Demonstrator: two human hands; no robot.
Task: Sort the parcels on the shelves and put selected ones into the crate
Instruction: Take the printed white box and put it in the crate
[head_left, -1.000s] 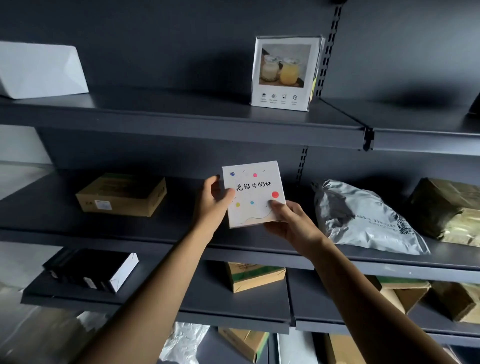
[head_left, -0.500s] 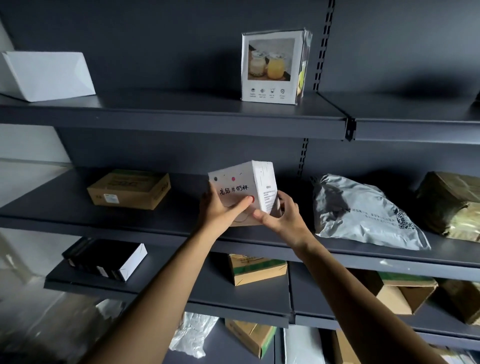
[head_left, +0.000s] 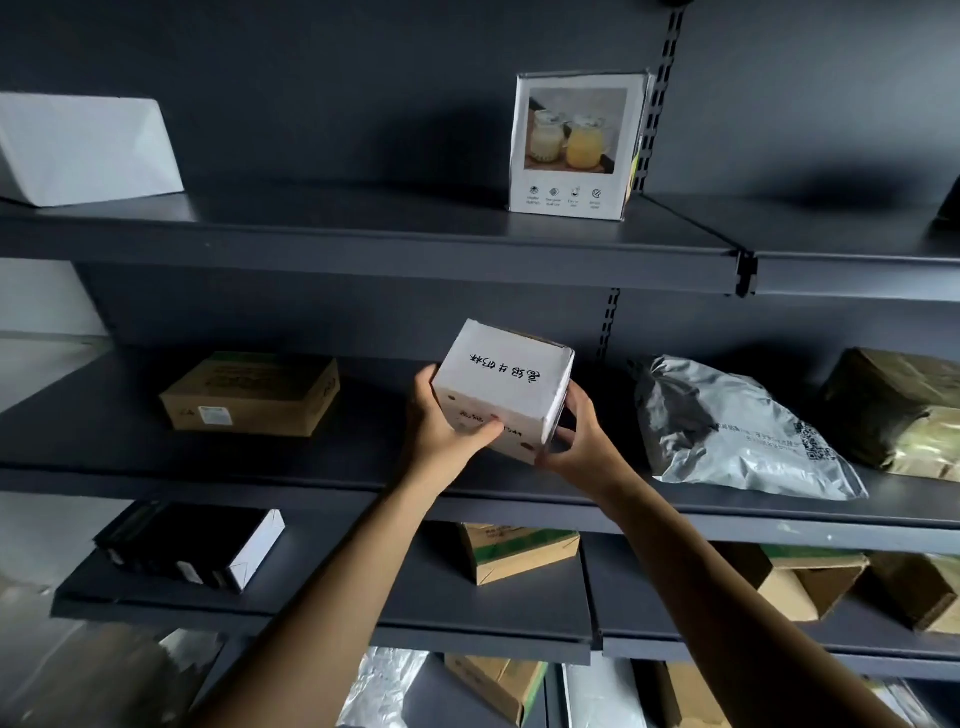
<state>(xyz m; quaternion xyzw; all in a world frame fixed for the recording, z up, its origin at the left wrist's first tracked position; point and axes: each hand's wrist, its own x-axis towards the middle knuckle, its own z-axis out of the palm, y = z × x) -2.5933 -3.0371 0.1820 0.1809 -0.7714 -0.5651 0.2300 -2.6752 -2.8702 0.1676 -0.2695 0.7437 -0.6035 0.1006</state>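
A small white box with black handwriting and coloured dots is held in front of the middle shelf. My left hand grips its left side, thumb across the front face. On the box's right lower corner my right hand curls its fingers behind and under it. The box is tilted, its written face turned upward. No crate is in view.
On the middle shelf lie a brown carton, a grey poly mailer and a taped olive parcel. The top shelf holds a white box and a drink-cup picture box. Lower shelves carry a black box and several cartons.
Both hands have rotated the white box, tipping its dotted front face down and bringing the handwritten face up. The box stayed in front of the middle shelf.
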